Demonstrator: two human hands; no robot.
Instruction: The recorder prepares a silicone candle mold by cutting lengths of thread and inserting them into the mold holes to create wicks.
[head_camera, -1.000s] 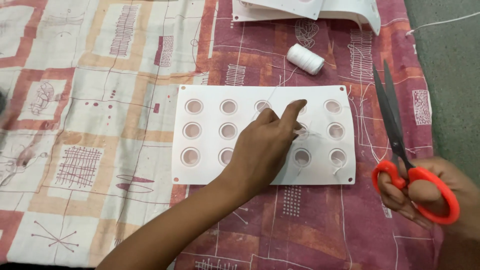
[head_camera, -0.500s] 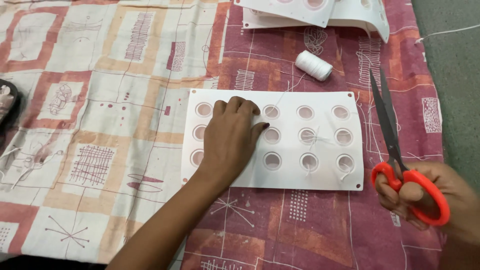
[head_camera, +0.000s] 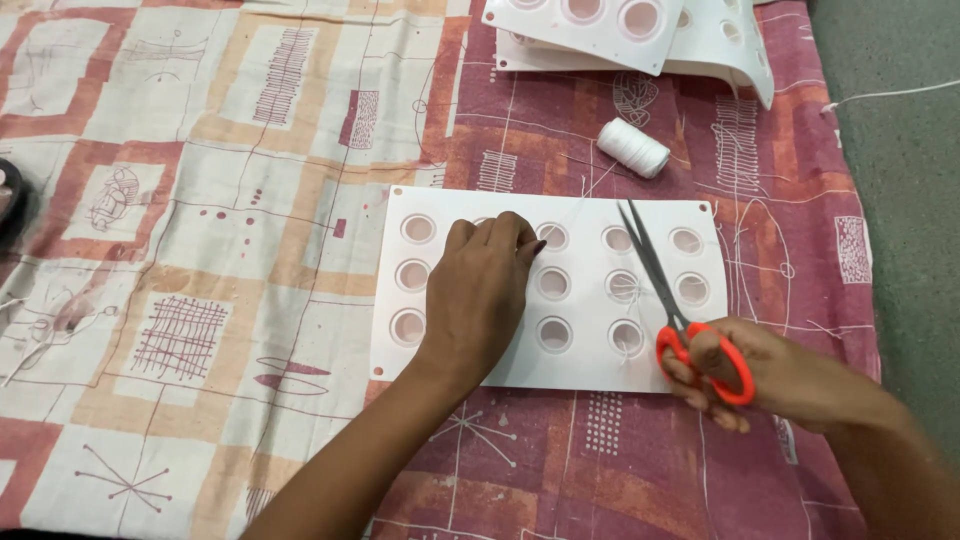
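Head view shows the left hand (head_camera: 480, 290) lying palm-down on a white sheet of round cups (head_camera: 590, 350), fingers (head_camera: 500, 232) pressed together and flat, gripping nothing. That sheet lies on a patterned cloth (head_camera: 200, 200). The right hand (head_camera: 770, 375) has its fingers through the red loops of the scissors (head_camera: 665, 300), blades nearly closed over the sheet. The sheet looks light, thin and bendy; pinning it flat or taking an edge would suit. A white thread spool (head_camera: 633, 148) sits just beyond.

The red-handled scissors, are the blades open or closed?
Closed: the red-handled scissors show their blades as one narrow dark line over the white moulded sheet with round holes, held by the right hand.
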